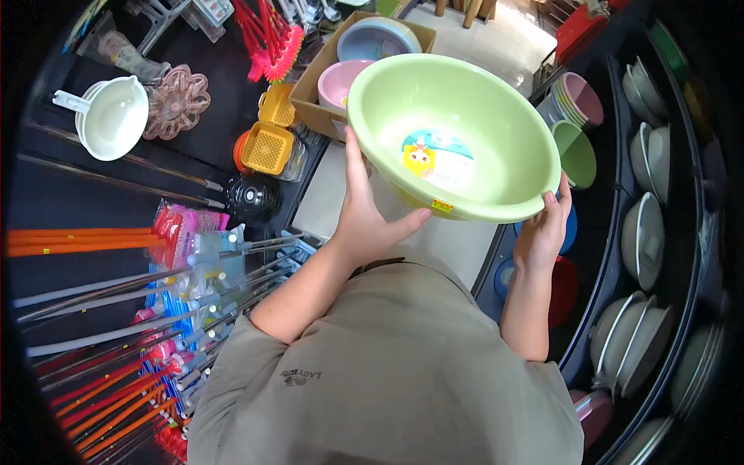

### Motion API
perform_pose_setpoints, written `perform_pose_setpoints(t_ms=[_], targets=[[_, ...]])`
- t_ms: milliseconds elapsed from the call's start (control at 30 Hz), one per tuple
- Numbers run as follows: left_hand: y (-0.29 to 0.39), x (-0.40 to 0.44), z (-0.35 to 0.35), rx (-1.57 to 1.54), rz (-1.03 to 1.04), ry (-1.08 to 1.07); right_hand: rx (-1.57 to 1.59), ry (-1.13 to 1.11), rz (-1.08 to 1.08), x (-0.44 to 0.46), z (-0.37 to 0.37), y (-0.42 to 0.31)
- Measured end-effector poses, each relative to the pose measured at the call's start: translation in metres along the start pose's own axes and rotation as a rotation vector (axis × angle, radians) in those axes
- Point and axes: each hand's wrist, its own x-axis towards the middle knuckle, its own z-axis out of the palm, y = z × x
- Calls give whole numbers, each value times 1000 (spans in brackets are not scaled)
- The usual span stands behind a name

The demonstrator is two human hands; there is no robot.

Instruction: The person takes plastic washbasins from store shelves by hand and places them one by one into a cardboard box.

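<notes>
A light green plastic basin (504,147) is held up in front of my body, its open side tilted toward me. Inside it is a round label (438,159) with a yellow cartoon figure, and a small yellow and red sticker (442,205) is on the near rim. My left hand (368,198) grips the left side, with the thumb under the near rim and the fingers partly hidden behind the wall. At the right end, my right hand (544,229) is closed on the rim, its fingertips at the edge.
A cardboard box (310,105) behind the basin holds a pink basin (341,84) and a blue basin (378,43). Mops and brooms with orange handles (85,242) line the left. White bowls (642,240) stand on the right shelf near stacked basins (575,151). Yellow baskets (267,147) sit left.
</notes>
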Motion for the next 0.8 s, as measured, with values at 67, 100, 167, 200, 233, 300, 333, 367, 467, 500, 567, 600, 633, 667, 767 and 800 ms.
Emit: perform_pose_setpoints(t_ms=[67, 100, 167, 200, 233, 300, 333, 367, 467, 500, 567, 600, 633, 667, 767, 800], targets=[[-9, 7, -2, -35, -51, 33, -23, -17, 33, 13, 6, 10], [-14, 12, -5, -69, -80, 58, -35, -31, 45, 21, 11, 15], [-30, 19, -12, -29, -109, 89, -52, -50, 85, 33, 21, 24], [-40, 22, -16, 6, -138, 101, -67, -49, 120, 39, 26, 32], [-50, 25, -21, 14, -146, 111, -136, -50, 106, 46, 29, 43], [-67, 33, -30, 49, -261, 105, -123, -69, 143, 59, 36, 60], [-75, 38, -35, 53, -264, 106, -111, -77, 166, 65, 41, 67], [-82, 47, -41, 23, -316, 101, -108, -75, 163, 71, 46, 74], [-116, 77, -62, -5, -330, 65, -131, -57, 192, 90, 68, 97], [-128, 89, -71, -2, -306, 42, -159, -53, 204, 98, 77, 104], [-147, 114, -92, -57, -256, 8, -209, -31, 219, 109, 98, 119], [-158, 132, -104, -104, -206, 0, -248, -12, 230, 119, 114, 125], [-173, 147, -114, -114, -197, -10, -272, -6, 254, 128, 126, 130], [-192, 161, -125, -206, -229, 13, -297, -3, 281, 138, 139, 138], [-206, 208, -158, -471, -461, 148, -323, -3, 341, 165, 173, 168], [-208, 223, -168, -627, -666, 267, -357, 1, 390, 176, 184, 178]])
